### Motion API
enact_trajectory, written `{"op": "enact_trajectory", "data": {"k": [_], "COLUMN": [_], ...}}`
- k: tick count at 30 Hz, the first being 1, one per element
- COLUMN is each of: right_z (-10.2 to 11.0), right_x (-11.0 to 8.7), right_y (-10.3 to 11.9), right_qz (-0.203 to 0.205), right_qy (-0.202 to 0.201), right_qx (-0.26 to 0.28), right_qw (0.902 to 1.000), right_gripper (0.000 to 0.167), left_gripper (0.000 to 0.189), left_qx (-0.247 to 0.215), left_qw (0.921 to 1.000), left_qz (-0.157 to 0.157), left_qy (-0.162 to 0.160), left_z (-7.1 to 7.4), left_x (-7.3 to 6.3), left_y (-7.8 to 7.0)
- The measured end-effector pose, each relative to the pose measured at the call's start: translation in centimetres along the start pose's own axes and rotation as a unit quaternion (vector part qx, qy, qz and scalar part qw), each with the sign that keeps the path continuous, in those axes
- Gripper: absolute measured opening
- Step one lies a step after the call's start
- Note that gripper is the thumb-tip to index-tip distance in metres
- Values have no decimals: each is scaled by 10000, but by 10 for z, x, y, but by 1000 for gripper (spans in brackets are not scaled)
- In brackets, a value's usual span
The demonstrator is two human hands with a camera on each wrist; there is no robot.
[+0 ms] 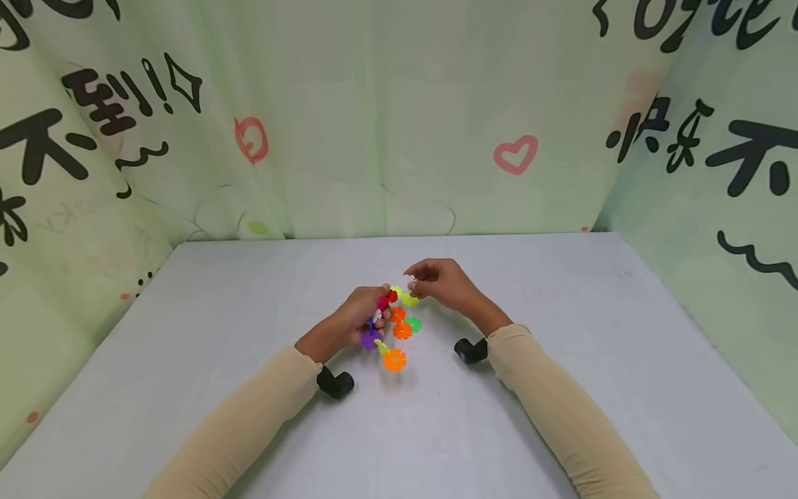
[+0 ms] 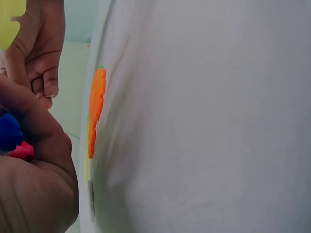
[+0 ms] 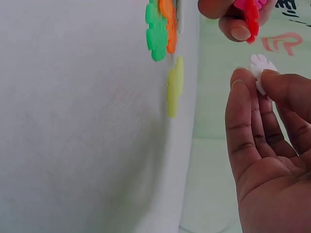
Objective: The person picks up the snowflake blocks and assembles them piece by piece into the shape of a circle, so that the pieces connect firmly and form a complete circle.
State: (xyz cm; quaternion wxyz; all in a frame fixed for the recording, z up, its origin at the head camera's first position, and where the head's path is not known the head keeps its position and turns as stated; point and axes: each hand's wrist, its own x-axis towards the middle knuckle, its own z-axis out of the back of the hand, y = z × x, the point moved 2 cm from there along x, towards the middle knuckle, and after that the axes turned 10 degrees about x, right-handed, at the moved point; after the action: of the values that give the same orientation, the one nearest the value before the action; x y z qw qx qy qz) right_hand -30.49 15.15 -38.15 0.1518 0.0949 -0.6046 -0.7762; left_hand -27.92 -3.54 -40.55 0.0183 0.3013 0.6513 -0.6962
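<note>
My left hand (image 1: pixel 361 310) grips a joined string of notched plastic flower discs. A red disc (image 3: pixel 252 19) and a pink disc (image 1: pixel 383 303) stick out past its fingertips. From its lower end hang a purple disc (image 1: pixel 370 339), a yellow-green one (image 1: pixel 381 346) and an orange one (image 1: pixel 395 360). A blue disc (image 2: pixel 9 132) shows inside the curled fingers. Across a small gap, my right hand (image 1: pixel 444 283) pinches a white flower disc (image 3: pixel 261 65) between thumb and fingertips. That disc faces the red one.
Between the hands, loose orange discs (image 1: pixel 402 330), a green disc (image 1: pixel 414 324) and yellow discs (image 1: pixel 409 300) lie on the white table (image 1: pixel 249 291). Black wrist devices (image 1: pixel 335 382) sit under both sleeves. A printed curtain (image 1: pixel 386 138) surrounds the table's back and sides.
</note>
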Motion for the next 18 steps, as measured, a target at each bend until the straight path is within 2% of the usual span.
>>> {"op": "enact_trajectory", "data": {"k": [10, 15, 18], "right_z": [-4, -6, -7], "right_x": [-5, -5, -6], "right_y": [1, 0, -1], "right_qz": [94, 139, 138], "right_qy": [170, 145, 114], "right_qx": [244, 168, 89], "right_qw": [9995, 9997, 9998], "right_gripper": [23, 20, 18], "left_gripper": [36, 31, 29], "left_qx": [-143, -388, -382], "left_qw": [9999, 9992, 9993], "left_qz": [-54, 19, -3], "left_qy": [48, -52, -58], "left_z": [-1, 0, 0], "left_x": [0, 1, 1], "left_y": [-1, 0, -1]}}
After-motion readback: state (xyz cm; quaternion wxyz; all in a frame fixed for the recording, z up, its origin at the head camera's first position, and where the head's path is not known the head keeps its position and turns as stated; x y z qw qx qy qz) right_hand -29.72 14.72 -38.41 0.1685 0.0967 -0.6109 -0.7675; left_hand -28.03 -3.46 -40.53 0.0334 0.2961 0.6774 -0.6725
